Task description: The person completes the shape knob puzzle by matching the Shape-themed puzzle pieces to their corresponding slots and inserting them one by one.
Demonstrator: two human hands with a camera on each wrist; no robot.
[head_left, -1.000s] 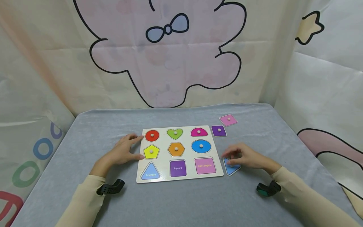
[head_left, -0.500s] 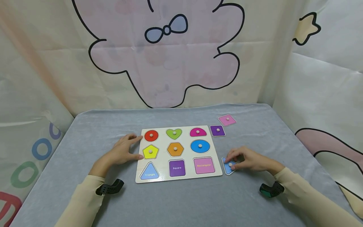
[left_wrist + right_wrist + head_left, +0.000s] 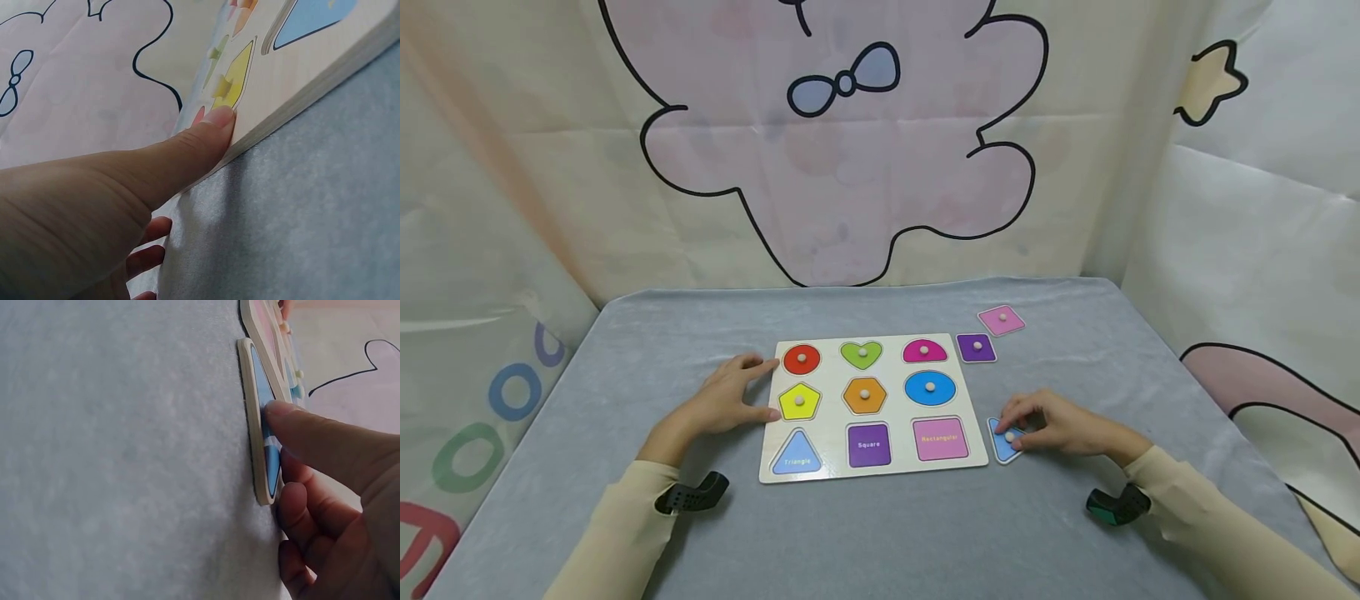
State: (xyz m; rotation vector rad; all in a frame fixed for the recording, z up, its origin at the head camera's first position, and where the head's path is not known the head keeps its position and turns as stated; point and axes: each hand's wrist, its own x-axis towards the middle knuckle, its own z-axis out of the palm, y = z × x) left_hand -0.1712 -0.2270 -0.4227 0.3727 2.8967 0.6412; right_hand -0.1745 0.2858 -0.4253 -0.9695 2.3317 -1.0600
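Note:
A white wooden shape puzzle board (image 3: 835,471) lies on the cloth-covered table. Its lower row shows three printed slots: blue triangle (image 3: 797,454), purple square (image 3: 868,444) and pink rectangle (image 3: 940,437). My left hand (image 3: 718,400) touches the board's left edge with thumb and index finger extended; in the left wrist view the thumb (image 3: 200,134) rests on the rim beside the yellow pentagon (image 3: 236,81). Right of the board, my right hand (image 3: 1056,423) pinches the blue triangle puzzle piece (image 3: 999,447) at its knob. In the right wrist view, the piece (image 3: 273,469) lies flat on the cloth.
Beyond the board's far right corner lie a purple square piece (image 3: 973,354) and a pink piece (image 3: 1000,325), both with knobs. Red, green, magenta, yellow, orange and blue pieces sit in the upper two rows. A printed curtain (image 3: 850,183) hangs behind the table (image 3: 865,542).
My right hand has shifted slightly toward me over the blue triangle piece, its fingers now at the knob and covering the right corner. My left hand and the board have stayed in place.

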